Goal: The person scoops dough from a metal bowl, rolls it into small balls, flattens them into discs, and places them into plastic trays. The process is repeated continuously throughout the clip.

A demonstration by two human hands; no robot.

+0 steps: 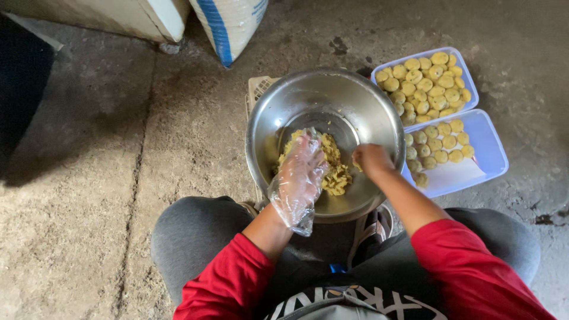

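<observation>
The yellow dough sits at the bottom of a shiny metal bowl on the floor. It looks soft, crumbly and sticky, so it is best pinched off in small bits. The left hand, in a thin plastic glove, lies open on the dough, fingers pointing down. The right hand is curled shut over the bowl; what it holds is hidden. Two trays of little round balls sit just beside the bowl.
</observation>
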